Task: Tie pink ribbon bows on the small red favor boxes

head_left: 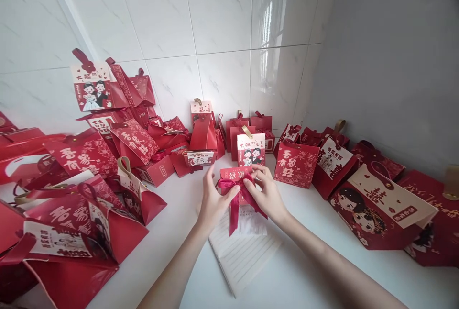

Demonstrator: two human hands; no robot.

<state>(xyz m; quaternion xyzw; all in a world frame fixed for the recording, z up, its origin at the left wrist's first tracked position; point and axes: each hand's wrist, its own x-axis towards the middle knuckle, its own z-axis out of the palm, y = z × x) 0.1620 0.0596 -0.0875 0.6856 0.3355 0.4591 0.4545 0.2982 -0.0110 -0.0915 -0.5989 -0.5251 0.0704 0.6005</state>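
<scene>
In the middle of the view a small red gift box (pixel 229 173) carries a dark red ribbon (pixel 234 213) tied in a bow, its two tails hanging down the front. My left hand (pixel 215 194) pinches the bow's left side, with the thumb pressed near the knot. On the other side, my right hand (pixel 267 189) has its thumb and fingers closed on the right loop. Beneath lie a lined notebook (pixel 244 261), open on the table, and a thin whitish sheet or wrapper (pixel 253 223). Parts of the box are hidden behind the ribbon and my fingers.
Red wedding favour boxes (pixel 84 158) pile up on the left, one with a couple print (pixel 93 91) on top. Several more boxes (pixel 297 164) line the back and right of the white table (pixel 158 247). A tiled wall (pixel 222 12) rises behind.
</scene>
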